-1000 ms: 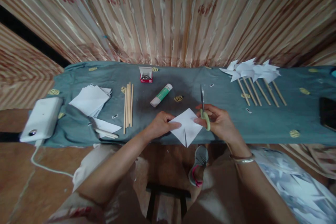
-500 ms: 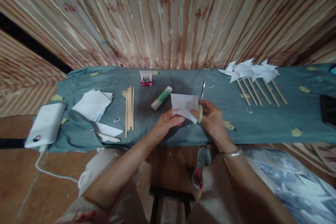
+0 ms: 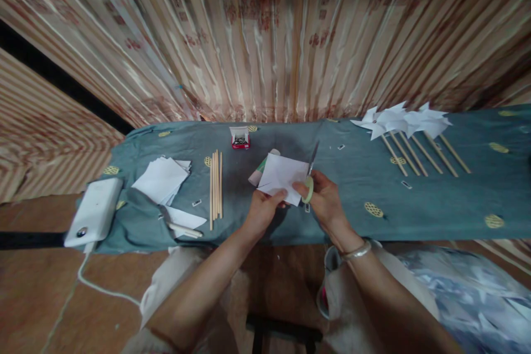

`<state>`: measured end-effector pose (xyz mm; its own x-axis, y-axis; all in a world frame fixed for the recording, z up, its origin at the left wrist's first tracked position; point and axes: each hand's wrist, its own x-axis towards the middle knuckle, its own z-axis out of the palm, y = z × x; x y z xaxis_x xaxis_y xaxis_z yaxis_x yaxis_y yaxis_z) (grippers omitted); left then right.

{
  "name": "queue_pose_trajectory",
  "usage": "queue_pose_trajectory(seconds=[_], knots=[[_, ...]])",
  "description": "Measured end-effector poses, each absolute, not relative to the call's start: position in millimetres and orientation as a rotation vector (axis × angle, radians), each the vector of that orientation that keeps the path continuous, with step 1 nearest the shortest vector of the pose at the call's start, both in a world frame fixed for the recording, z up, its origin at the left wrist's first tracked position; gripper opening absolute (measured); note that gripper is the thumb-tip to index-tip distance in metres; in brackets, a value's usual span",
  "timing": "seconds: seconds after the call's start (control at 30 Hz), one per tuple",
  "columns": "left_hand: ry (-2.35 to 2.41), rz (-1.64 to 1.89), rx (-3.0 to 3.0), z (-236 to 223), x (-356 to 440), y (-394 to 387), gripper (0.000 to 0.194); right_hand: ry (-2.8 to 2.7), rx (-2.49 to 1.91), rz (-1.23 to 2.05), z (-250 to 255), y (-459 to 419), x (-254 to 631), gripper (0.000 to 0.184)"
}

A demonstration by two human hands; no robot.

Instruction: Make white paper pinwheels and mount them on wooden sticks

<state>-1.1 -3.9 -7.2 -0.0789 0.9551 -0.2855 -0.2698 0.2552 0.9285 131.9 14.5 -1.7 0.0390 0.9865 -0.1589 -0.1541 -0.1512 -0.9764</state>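
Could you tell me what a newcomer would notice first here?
Probably the white pinwheels on sticks, lying at the table's far right. Next, the paper between the left hand and right hand, which also holds scissors.

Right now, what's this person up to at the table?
The left hand and right hand both hold a white paper square above the table. The right hand also has scissors in its grip, blades pointing away from the person. Partly hidden behind the paper lies a tube. Loose sticks and a stack of paper lie to the left, and several white paper pinwheels on sticks lie to the right.
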Motion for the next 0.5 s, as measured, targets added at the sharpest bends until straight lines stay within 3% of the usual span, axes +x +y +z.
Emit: queue_pose_trajectory(seconds=[0.5], knots=[[1.324,1.353,0.667,8,-27,13,0.03,-1.272,-1.187,1.571,1,-5,141,0.045]])
